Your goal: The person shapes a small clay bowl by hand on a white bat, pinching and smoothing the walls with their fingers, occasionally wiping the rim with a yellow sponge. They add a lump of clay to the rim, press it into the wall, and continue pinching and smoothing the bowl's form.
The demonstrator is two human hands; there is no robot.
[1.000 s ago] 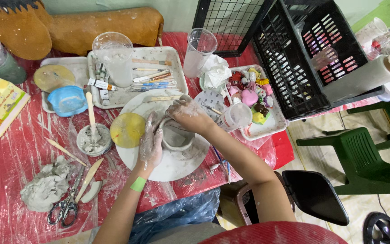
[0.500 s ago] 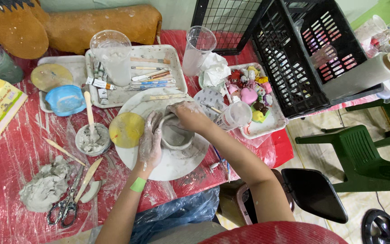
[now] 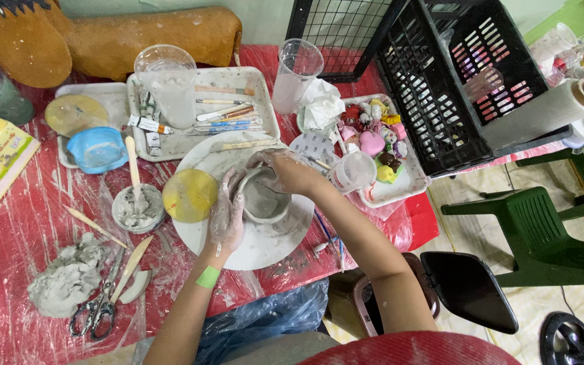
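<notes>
Both hands are cupping the clay bowl (image 3: 265,201) on the white wheel (image 3: 251,240), left hand (image 3: 226,215) outside, right hand (image 3: 284,170) curled over the rim, walls up but looking rough.

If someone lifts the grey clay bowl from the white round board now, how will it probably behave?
The clay bowl looks wet and unfired, so its wall would probably dent or sag under fingers. Both the left hand and right hand are smeared grey, so its surface is likely slippery and sticky. It may also cling to the white board and feel heavy for its size.
</notes>
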